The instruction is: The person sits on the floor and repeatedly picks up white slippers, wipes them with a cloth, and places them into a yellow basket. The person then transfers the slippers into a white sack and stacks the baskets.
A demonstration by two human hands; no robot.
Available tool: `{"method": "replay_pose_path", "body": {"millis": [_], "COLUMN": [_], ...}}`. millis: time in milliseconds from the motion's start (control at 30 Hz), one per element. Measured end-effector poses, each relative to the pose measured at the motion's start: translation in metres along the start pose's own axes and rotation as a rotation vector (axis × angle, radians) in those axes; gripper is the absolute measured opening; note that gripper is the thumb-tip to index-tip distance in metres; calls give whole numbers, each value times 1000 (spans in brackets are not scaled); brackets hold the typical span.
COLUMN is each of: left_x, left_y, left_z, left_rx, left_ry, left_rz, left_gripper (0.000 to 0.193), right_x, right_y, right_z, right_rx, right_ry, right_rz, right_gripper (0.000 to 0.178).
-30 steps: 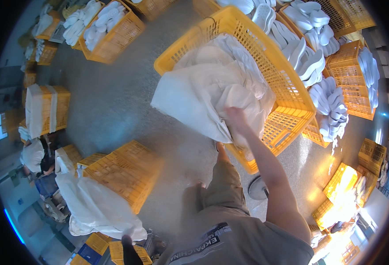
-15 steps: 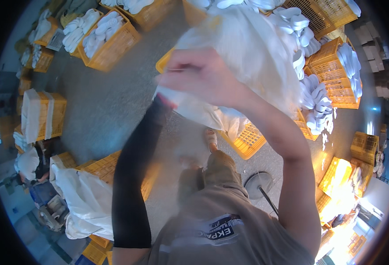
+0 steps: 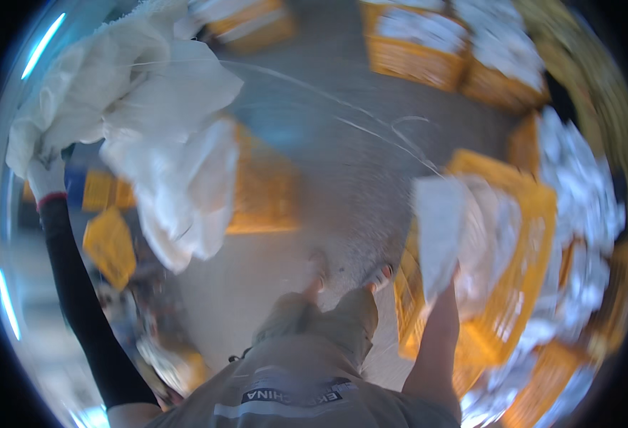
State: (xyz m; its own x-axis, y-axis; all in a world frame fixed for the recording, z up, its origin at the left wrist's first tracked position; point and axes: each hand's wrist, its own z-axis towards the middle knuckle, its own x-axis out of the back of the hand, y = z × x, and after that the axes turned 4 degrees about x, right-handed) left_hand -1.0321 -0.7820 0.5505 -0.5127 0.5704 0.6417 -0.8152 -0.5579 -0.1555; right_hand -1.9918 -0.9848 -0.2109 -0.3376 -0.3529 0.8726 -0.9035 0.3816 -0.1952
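My grey-brown T-shirt (image 3: 292, 392) is closest, with my shorts (image 3: 321, 314) under it and my feet (image 3: 381, 277) on the grey floor (image 3: 221, 292). My bare right hand (image 3: 449, 287) is low down, at the bunched white cloth (image 3: 474, 250) that sits in the big yellow plastic basket with holes (image 3: 531, 264). My fingers there are a blur by the cloth, so I cannot tell how far open they are or if they grip it. One pale, flat flap of that cloth hangs over the near left side of the basket.

My left hand (image 3: 48, 177), in a white glove with a red edge, is far out to the left, below a black sleeve (image 3: 78, 285). It touches the low edge of a big, thin white sheet (image 3: 132, 82), which is up high and spread wide. I cannot tell how tight those fingers are. More white cloth (image 3: 185, 189) hangs beside a yellow crate (image 3: 260, 196). Long white strings (image 3: 314, 87) run across from the sheet's side to near the basket. Farther off, yellow crates (image 3: 417, 64) hold blurry white things (image 3: 422, 28)
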Motion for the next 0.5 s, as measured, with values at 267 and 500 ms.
{"method": "replay_pose_path", "body": {"millis": [267, 500], "left_x": [331, 309], "left_y": [-418, -468], "left_z": [-297, -576], "left_rx": [715, 959], "left_ry": [-105, 84], "left_rz": [854, 966], "left_gripper": [42, 52], "right_x": [231, 411], "right_y": [-146, -501], "right_z": [-57, -264], "right_rx": [334, 1050], "right_ry": [461, 682], "right_rz": [439, 867], "right_gripper": [75, 65]}}
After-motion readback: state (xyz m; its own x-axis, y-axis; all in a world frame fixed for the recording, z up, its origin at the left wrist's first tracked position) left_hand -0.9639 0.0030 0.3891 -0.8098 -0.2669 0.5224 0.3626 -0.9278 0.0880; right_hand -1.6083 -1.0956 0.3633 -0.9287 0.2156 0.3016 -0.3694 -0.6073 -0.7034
